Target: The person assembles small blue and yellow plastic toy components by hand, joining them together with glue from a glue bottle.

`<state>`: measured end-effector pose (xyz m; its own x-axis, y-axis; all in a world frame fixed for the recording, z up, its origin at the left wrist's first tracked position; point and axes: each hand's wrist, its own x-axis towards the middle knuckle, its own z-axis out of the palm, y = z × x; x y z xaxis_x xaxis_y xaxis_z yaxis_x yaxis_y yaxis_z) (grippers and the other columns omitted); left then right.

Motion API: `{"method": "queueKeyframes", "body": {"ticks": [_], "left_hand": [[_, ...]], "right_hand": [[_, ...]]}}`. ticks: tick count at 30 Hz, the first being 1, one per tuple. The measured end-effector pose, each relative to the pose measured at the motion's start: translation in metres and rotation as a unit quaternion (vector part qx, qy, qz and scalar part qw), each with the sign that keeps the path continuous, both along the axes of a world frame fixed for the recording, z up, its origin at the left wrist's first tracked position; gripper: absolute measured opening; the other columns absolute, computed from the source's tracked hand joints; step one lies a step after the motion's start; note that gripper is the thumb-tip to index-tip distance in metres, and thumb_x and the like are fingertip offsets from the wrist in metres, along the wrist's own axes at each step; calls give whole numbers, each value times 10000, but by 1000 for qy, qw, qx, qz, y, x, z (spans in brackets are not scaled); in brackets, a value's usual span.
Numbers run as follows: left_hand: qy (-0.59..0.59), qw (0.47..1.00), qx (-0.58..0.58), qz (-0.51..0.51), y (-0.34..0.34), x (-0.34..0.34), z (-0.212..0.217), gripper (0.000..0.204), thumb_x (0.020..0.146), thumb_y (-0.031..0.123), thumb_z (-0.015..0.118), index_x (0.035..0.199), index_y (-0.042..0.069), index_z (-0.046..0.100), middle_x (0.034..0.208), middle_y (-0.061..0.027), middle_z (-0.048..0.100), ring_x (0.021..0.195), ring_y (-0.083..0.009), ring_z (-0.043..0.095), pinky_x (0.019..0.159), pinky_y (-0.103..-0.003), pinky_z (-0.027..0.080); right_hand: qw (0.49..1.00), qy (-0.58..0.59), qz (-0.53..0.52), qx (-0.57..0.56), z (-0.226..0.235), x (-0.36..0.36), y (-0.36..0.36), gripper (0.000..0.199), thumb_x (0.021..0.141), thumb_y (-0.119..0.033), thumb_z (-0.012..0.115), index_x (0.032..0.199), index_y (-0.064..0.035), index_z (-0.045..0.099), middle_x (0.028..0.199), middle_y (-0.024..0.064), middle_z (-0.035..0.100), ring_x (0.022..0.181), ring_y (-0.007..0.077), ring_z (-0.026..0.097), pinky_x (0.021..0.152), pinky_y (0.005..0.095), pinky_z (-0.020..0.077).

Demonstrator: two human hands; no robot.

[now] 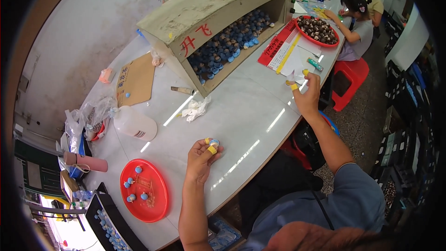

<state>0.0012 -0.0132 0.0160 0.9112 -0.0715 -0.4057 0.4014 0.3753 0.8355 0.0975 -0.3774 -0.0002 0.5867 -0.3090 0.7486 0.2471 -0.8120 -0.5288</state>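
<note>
My left hand (200,161) is raised over the grey table, its thumb and fingers closed round a small blue and white ball (214,143). Yellow wraps cover fingertips on both hands. Farther right, my right hand (307,97) is held up near the table's edge with thumb and forefinger apart. A small pale, translucent scrap (291,77) shows by that thumb; whether it clings there or lies behind, I cannot tell. Beneath and beyond this hand are white paper sheets (290,60) and a green tube (315,64).
A metal box (179,62) full of blue balls stands at the back. A red tray (160,204) with several balls lies left, near a white bottle (134,124) and crumpled tissue (195,109). Beyond my right hand sit a red bowl (335,44) of dark pieces and another person (355,37).
</note>
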Motion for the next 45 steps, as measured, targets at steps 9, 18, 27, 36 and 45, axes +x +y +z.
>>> {"method": "queueKeyframes", "body": {"ticks": [9,18,27,36,45], "left_hand": [[1,1000,-6,21,2,-2,3,278,884,14,643,1138,12,530,1041,-107,650,876,-201,682,727,-238,584],[9,1000,-24,12,0,-3,-3,264,881,17,647,1118,7,531,1060,-118,651,918,-220,681,793,-275,584],[8,1000,-12,3,-1,-1,4,329,876,-2,631,1170,-30,486,1064,-131,620,943,-220,670,788,-250,573],[7,999,-20,43,0,-2,-1,298,885,52,667,1142,12,521,1079,-106,639,942,-211,669,799,-282,570],[-70,986,-63,137,-1,2,-4,312,897,95,682,1142,48,495,1091,-83,629,956,-184,652,816,-267,540]], "right_hand": [[939,89,327,-53,22,87,138,158,827,-26,610,980,-11,573,903,151,608,837,330,618,693,414,507],[909,295,227,-190,25,149,175,356,745,13,589,1093,-45,639,1102,141,618,1061,324,564,900,425,482],[915,238,288,-153,16,128,147,380,739,32,592,1107,-55,631,1016,113,669,1023,304,573,864,425,472],[785,337,481,197,29,80,151,285,826,-61,687,1098,-19,614,937,17,637,850,122,595,724,242,470],[511,498,653,253,51,17,187,272,844,-60,676,1109,-34,620,965,7,615,846,64,570,712,215,468]]}}
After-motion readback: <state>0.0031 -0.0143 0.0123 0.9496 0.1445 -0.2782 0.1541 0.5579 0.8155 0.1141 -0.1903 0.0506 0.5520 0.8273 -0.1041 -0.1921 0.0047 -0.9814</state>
